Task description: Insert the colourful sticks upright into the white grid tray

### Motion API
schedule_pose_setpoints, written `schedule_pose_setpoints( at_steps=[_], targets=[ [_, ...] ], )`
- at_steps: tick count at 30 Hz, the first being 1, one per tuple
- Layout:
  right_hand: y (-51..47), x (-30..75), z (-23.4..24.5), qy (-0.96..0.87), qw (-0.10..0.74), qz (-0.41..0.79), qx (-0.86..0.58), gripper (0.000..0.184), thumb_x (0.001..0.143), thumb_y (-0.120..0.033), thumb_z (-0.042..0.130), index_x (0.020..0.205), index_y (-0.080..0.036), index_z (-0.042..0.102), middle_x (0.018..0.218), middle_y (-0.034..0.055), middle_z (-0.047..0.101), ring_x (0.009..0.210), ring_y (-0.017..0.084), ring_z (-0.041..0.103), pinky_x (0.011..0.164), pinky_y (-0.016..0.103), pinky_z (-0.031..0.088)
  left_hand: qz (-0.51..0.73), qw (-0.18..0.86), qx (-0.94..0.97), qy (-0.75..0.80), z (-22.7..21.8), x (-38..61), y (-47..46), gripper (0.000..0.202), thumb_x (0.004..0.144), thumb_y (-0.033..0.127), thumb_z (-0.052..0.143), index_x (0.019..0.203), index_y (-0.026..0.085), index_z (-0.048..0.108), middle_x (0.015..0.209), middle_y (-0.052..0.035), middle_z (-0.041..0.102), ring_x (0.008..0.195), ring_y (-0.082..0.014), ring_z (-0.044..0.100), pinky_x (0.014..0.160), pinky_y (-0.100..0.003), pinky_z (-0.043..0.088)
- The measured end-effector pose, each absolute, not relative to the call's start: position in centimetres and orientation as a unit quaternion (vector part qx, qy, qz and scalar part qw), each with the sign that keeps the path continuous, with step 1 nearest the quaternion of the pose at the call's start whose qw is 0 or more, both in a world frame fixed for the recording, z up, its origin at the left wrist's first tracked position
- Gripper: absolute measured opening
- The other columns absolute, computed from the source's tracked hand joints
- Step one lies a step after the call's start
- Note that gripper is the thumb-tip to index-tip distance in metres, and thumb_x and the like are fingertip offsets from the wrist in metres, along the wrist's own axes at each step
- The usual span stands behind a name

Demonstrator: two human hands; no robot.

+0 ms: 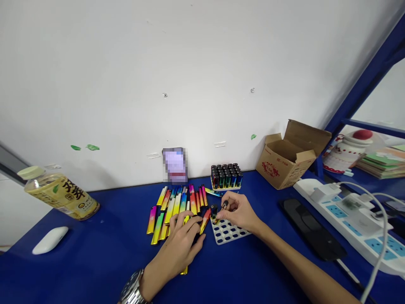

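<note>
Lighters (179, 204) in rainbow-coloured metallic shells lie in a loose spread on the blue surface (104, 257), just left of a white perforated tray (226, 233) whose round holes show mostly bare. At the tray's far left corner one dark lighter (214, 210) stands upright, and the right hand (238, 212) hovers right beside it with thumb and forefinger pinched together on a small dark piece that is too small to make out. The left hand (182, 242), a metal watch (133, 290) on its wrist, lies over the near edge of the spread, left of the tray, its fingers curled around several of the coloured lighters, one of which sticks out from under the palm. Behind the tray, near the wall, a second tray (226, 176) is packed full of upright dark-topped lighters. Right of the tray and further back sits an open cardboard box (289, 158), and nearer on that side lie a flat black object (311, 230) and a white power strip (351, 219) with plugs and cables. Well to the left of the tray, a bottle of tea (60, 194) lies tilted, with a white mouse (49, 240) in front of it.
</note>
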State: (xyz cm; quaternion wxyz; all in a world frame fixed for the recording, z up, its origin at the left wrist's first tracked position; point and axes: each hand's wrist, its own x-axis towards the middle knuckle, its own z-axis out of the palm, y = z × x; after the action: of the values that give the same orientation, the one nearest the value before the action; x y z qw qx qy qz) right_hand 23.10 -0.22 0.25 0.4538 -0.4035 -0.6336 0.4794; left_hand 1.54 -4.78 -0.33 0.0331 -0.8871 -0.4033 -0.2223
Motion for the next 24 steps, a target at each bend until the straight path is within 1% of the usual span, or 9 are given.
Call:
schedule_pose_setpoints(
  at_steps=[2,6,11,15,17,18,20,22,24],
  targets=[
    [-0.3,22.7,-0.2,-0.649,0.444,0.455,-0.417,0.045,0.06,-0.046,0.08,0.065,-0.021,0.043,0.048,-0.007,0.05,0.04,0.008,0.039,0.039,0.021,0.029,-0.238,0.02,-0.885,-0.399,-0.4,1.6,-4.8,0.007,0.089,0.021,0.051,0.083,0.019,0.055,0.104,-0.0053,0.067,0.104,-0.0258,0.051,0.085,-0.044,0.04],
    [-0.2,22.7,-0.6,-0.702,0.422,0.393,-0.418,0.045,0.064,-0.049,0.077,0.063,-0.021,0.041,0.048,-0.0066,0.052,0.041,0.008,0.041,0.04,0.02,0.029,-0.237,0.015,-0.883,-0.404,-0.3,1.8,-4.8,0.004,0.087,0.016,0.05,0.086,0.018,0.053,0.093,-0.0043,0.067,0.095,-0.0241,0.052,0.077,-0.04,0.038],
    [0.0,23.4,0.0,-0.77,0.358,0.315,-0.423,0.045,0.07,-0.055,0.071,0.063,-0.02,0.043,0.049,-0.0051,0.054,0.044,0.009,0.043,0.041,0.02,0.028,-0.225,0.049,-0.873,-0.43,-0.2,2.3,-5.2,0.018,0.081,0.008,0.049,0.094,0.017,0.056,0.082,-0.0041,0.063,0.086,-0.0245,0.051,0.07,-0.038,0.037],
    [-0.2,23.2,0.2,-0.784,0.335,0.28,-0.441,0.05,0.063,-0.062,0.072,0.065,-0.021,0.043,0.047,-0.0059,0.05,0.045,0.009,0.042,0.04,0.02,0.026,-0.216,0.072,-0.866,-0.445,-0.6,2.8,-5.4,0.009,0.084,0.016,0.053,0.09,0.016,0.06,0.08,-0.0052,0.062,0.079,-0.0233,0.051,0.068,-0.037,0.04],
    [-0.4,23.1,0.3,-0.786,0.343,0.266,-0.44,0.052,0.061,-0.063,0.073,0.066,-0.021,0.043,0.047,-0.0069,0.047,0.044,0.009,0.041,0.039,0.02,0.025,-0.222,0.075,-0.866,-0.443,-0.9,2.9,-5.4,0.007,0.084,0.017,0.055,0.087,0.016,0.061,0.077,-0.0051,0.062,0.076,-0.0224,0.051,0.067,-0.036,0.042],
    [-0.5,23.1,0.3,-0.786,0.355,0.256,-0.436,0.05,0.063,-0.062,0.072,0.067,-0.021,0.043,0.046,-0.0076,0.045,0.043,0.008,0.039,0.039,0.02,0.025,-0.232,0.075,-0.865,-0.439,-1.0,3.0,-5.3,0.007,0.083,0.015,0.054,0.085,0.016,0.061,0.075,-0.0046,0.061,0.075,-0.0216,0.05,0.067,-0.035,0.043],
    [-0.7,23.1,0.5,-0.785,0.398,0.216,-0.422,0.043,0.076,-0.056,0.064,0.066,-0.021,0.042,0.046,-0.0086,0.04,0.041,0.007,0.034,0.04,0.02,0.025,-0.273,0.081,-0.856,-0.431,-1.0,3.0,-5.2,0.011,0.082,0.009,0.052,0.081,0.015,0.061,0.069,-0.0036,0.06,0.071,-0.0197,0.05,0.065,-0.032,0.045],
    [-0.9,23.0,0.7,-0.787,0.45,0.144,-0.397,0.037,0.088,-0.045,0.052,0.063,-0.02,0.041,0.045,-0.008,0.037,0.04,0.007,0.031,0.041,0.02,0.025,-0.33,0.1,-0.838,-0.422,-0.7,2.9,-5.1,0.012,0.082,0.006,0.053,0.079,0.014,0.061,0.065,-0.0033,0.058,0.068,-0.018,0.049,0.063,-0.03,0.045],
    [-1.2,22.9,0.9,-0.797,0.484,0.058,-0.357,0.037,0.092,-0.035,0.045,0.058,-0.019,0.043,0.045,-0.006,0.038,0.041,0.007,0.032,0.043,0.022,0.026,-0.391,0.125,-0.815,-0.408,0.0,2.7,-5.1,0.01,0.081,0.004,0.055,0.082,0.012,0.061,0.065,-0.0032,0.058,0.066,-0.0164,0.048,0.063,-0.029,0.045]
  ],
)
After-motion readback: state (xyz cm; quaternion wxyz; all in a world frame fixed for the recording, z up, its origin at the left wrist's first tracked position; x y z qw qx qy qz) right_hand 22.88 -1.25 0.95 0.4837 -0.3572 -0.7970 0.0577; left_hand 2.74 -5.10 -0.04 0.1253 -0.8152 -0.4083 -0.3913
